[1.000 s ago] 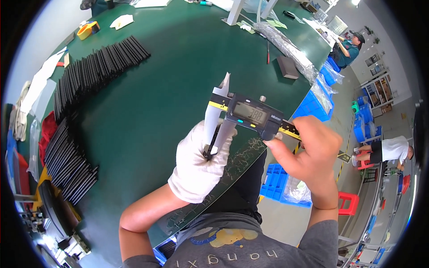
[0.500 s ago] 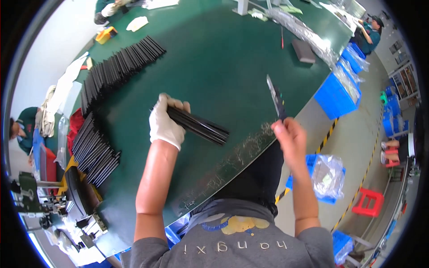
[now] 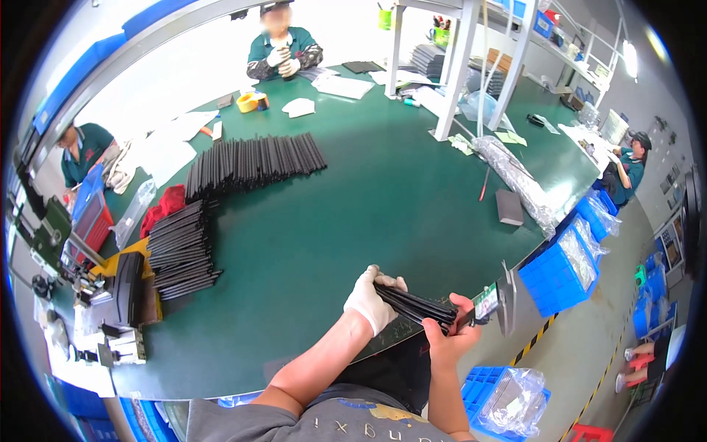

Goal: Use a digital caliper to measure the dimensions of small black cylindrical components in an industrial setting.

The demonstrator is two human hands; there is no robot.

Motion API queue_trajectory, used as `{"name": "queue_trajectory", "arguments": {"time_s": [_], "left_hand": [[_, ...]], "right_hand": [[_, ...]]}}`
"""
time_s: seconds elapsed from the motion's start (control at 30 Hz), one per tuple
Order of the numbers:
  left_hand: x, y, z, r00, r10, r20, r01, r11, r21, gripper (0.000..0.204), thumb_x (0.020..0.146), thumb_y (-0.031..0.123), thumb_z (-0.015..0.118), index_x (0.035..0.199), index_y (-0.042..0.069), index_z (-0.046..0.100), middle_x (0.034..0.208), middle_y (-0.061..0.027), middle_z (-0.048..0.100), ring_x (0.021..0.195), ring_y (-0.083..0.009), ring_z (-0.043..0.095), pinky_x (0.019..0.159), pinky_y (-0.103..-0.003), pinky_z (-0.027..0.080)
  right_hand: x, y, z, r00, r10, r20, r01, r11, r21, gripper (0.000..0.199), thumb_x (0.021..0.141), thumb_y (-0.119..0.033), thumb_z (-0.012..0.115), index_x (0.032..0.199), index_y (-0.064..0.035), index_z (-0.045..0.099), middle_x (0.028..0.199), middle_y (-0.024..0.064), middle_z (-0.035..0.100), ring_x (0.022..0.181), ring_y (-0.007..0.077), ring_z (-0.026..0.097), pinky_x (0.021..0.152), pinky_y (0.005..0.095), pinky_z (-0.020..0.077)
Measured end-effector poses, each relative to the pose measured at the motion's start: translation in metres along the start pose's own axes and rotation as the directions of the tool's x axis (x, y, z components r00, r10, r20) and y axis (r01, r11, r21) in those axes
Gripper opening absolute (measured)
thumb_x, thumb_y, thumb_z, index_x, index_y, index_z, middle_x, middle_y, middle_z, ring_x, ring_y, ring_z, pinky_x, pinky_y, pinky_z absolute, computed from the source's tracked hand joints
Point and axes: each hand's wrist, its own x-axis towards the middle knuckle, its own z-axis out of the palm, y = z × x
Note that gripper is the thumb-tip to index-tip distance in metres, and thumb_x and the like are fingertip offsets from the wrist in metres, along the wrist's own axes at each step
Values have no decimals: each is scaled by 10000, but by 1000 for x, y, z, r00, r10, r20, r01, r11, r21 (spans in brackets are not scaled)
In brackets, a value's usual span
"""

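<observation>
L hand [image 3: 372, 300], white-gloved, is clenched round one end of a small bundle of thin black strips [image 3: 414, 305], held just above the near edge of the green table [image 3: 353, 221]. R hand [image 3: 451, 333], bare, grips the other end of that bundle from below, w/ a digital caliper [image 3: 495, 302] also pinched in the same fist, its jaws sticking up to the right past the table edge. So both hands are closed on the bundle, none free. To do this step well, I judge: keep the strips squared up, ends flush, so they don't fan out or slip; L hand should take the full weight before the R lets go, since the R is doing double duty w/ the caliper and its hold on the strips looks the weaker one. Keep the caliper tips pointed away from the strips so they don't scratch, and keep it over the table, not over the floor, as a drop there would hit the blue bins [image 3: 563, 269] below. More strips lie well apart: a long row [image 3: 254, 162] fanned across the table centre-left and a stacked pile [image 3: 180, 247] nearer the left edge, next to a red cloth [image 3: 163, 205]. Other workers sit at the far side and the left.
</observation>
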Motion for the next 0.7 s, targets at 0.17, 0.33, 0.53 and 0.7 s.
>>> {"name": "queue_trajectory", "arguments": {"time_s": [0.17, 0.33, 0.53, 0.7], "left_hand": [[29, -6, -15, 990, -74, 123, 54, 986, 156, 379, 911, 269, 439, 575, 112, 366, 554, -41, 402, 664, -213, 488, 707, -401, 434], [49, 15, -39, 932, -100, 349, -65, 900, 430, 199, 899, 201, 438, 837, 60, 564, 858, -63, 583, 806, -196, 570, 777, -321, 475], [101, 28, -55, 459, -565, 686, 83, 796, 600, 362, 932, 373, 421, 1176, 110, 469, 1137, -38, 501, 1046, -160, 475, 865, -308, 412], [110, 65, -64, 766, -484, 424, 271, 840, 469, 306, 903, 347, 448, 1025, 77, 527, 997, -48, 556, 909, -161, 530, 754, -296, 447]], "right_hand": [[9, -14, 14, 993, -38, -116, 31, 998, -60, 466, 535, -202, 873, 895, -55, 617, 623, -72, 463, 498, 16, 342, 451, 179, 283], [37, -40, 63, 982, -184, 53, 191, 945, -267, 239, 710, -223, 729, 723, -45, 570, 621, 112, 591, 519, 232, 602, 477, 299, 450], [54, -43, 94, 938, -292, 187, 346, 812, -470, 141, 680, -149, 615, 787, -73, 562, 616, 90, 566, 566, 300, 578, 489, 389, 445], [59, -47, 125, 936, -259, 238, 342, 831, -440, 86, 664, -90, 568, 669, -33, 504, 578, 146, 547, 570, 372, 558, 506, 483, 432]]}}
